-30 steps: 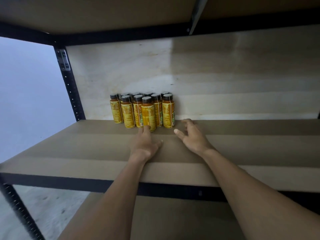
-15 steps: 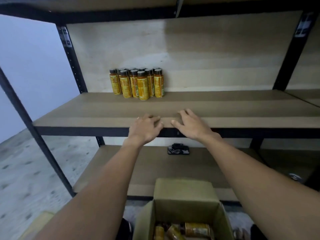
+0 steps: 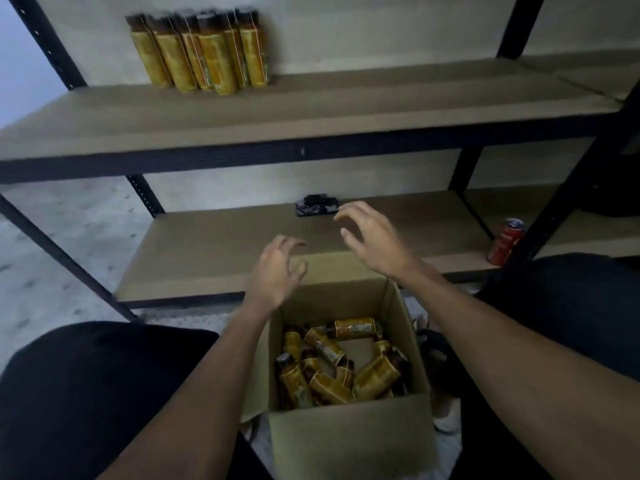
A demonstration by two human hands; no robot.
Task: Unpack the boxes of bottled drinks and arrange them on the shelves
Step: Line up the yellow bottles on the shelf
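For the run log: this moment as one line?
left hand open; right hand open; both near box; box bottles lying loose; shelf bottles upright

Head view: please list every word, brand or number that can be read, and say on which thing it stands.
No text can be read here.
The shelf bottles: yellow labels, print blurred.
The loose bottles inside the cardboard box: label print blurred.
The red can: marking too small and blurred.
The cardboard box: no print shows on its visible walls.

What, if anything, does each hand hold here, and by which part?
Nothing is held. The left hand and the right hand hover empty, fingers loosely curled, above the cardboard box of bottles.
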